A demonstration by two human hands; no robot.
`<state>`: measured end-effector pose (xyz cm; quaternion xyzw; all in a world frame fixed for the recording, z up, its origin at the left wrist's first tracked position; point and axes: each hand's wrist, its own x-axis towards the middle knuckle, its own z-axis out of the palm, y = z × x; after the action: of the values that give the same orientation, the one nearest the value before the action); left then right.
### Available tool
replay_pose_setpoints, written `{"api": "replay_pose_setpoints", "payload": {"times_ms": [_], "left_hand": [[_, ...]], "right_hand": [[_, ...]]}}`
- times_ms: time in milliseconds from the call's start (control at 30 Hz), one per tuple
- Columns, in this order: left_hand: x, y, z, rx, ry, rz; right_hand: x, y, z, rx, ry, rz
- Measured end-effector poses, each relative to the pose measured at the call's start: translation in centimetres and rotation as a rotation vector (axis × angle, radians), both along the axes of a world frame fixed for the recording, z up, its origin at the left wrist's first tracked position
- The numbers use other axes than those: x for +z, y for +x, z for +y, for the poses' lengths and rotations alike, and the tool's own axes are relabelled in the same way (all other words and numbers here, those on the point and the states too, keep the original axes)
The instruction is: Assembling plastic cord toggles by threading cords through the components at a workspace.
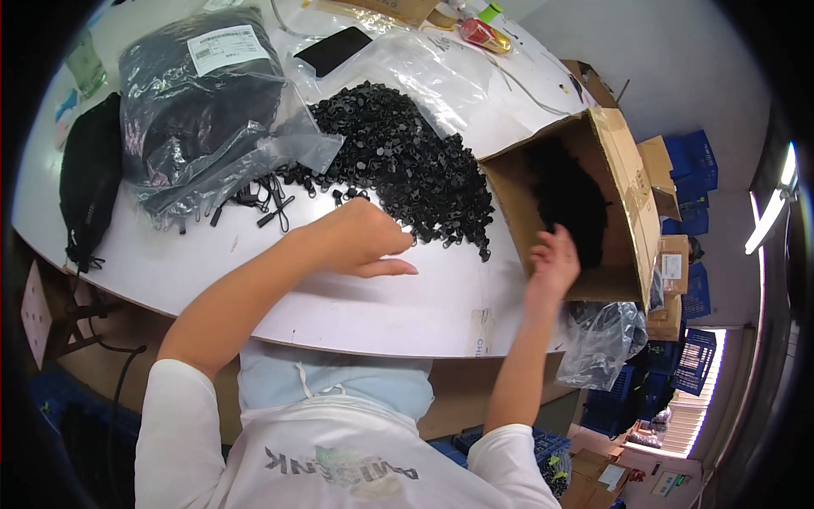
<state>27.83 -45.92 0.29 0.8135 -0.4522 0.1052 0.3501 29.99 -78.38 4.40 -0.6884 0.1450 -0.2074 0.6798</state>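
My left hand (363,241) hovers at the near edge of a heap of small black zipper sliders (398,153). Its fingers are curled in and the thumb points right; whatever they may hold is hidden. My right hand (555,261) is at the mouth of a cardboard box (623,170) lying on its side, its fingers loosely bent and apart. Nothing shows in it. Inside the box is a dark mass of black pieces (570,199), too dark to tell apart. Several black corded zipper pulls (273,202) lie left of the heap.
A large clear bag of black goods (203,110) stands on the white table (373,318) at the left, beside a black pouch (89,182). Behind the heap lie a black phone (333,51) and clear plastic film (424,76). A plastic bag (602,343) hangs below the box.
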Motion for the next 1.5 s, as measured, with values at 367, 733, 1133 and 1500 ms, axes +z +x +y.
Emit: {"api": "replay_pose_setpoints", "payload": {"times_ms": [367, 733, 1133, 1500], "left_hand": [[6.6, -4.3, -0.4, -0.171, -0.569, -0.548], [6.3, -11.0, 4.9, 0.147, -0.466, -0.244], [5.0, -13.7, 0.4, 0.026, -0.527, -0.113], [5.0, -13.9, -1.4, -0.004, -0.501, -0.062]], "right_hand": [[-2.1, -4.0, 23.3, 1.032, -1.04, -0.497], [-6.4, -4.2, 35.3, 0.901, -1.353, -0.354], [-6.3, -3.7, 36.4, 0.795, -1.259, -0.38], [-5.2, -3.2, 34.7, 0.68, -0.83, -0.497]]}}
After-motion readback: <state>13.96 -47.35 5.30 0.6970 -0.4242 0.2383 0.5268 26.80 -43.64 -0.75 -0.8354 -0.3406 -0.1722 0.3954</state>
